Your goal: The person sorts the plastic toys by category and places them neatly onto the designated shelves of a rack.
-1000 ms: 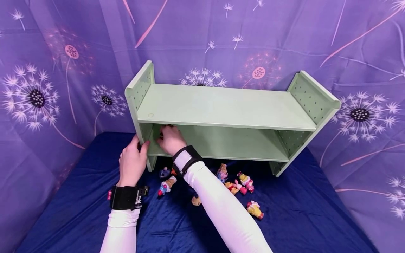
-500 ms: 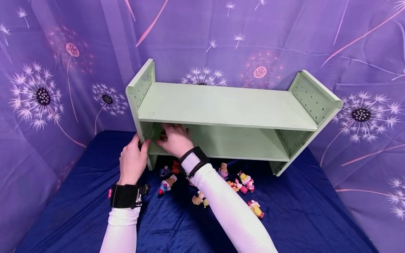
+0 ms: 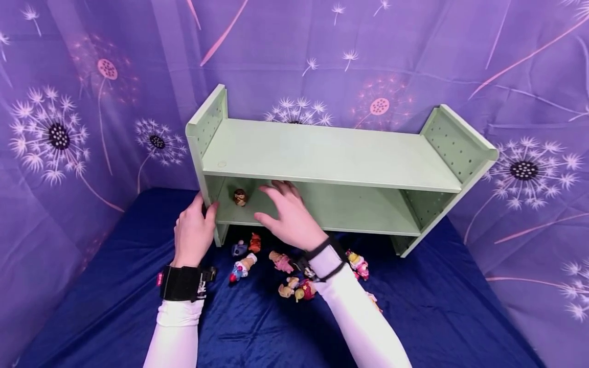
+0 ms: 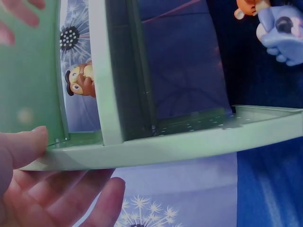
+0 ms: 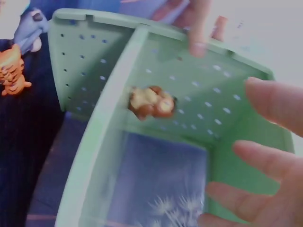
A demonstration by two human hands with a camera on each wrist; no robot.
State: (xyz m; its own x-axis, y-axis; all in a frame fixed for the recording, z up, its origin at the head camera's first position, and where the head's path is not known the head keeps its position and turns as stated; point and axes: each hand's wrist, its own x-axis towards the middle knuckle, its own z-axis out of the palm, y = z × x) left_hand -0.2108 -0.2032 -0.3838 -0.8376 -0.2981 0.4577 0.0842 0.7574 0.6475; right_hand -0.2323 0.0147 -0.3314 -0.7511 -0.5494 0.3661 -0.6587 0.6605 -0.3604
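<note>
A small brown owl figurine (image 3: pixel 240 197) stands on the lower board of the green shelf (image 3: pixel 331 157), near its left end. To the right of the owl, my right hand (image 3: pixel 293 214) is apart from it, fingers spread and holding nothing. My left hand (image 3: pixel 193 232) grips the front edge of the shelf's left side panel (image 4: pixel 189 147). In the left wrist view its thumb (image 4: pixel 28 146) lies on the inner face and the other fingers on the outer face. The right wrist view shows the owl blurred, with the right fingers away from it.
Several figurines lie on the dark blue cloth (image 3: pixel 101 286) in front of the shelf: a blue-grey donkey (image 3: pixel 239 249), an orange tiger (image 3: pixel 255 242), an ice-cream-cone figure (image 3: pixel 242 268) and a pink one (image 3: pixel 281 261). The right forearm hides some. A purple dandelion-print curtain (image 3: pixel 294 51) hangs behind.
My right hand has let go of the owl figurine and drawn back to the right, its fingers spreading. The owl now shows fully on the shelf. My left hand has kept its place.
</note>
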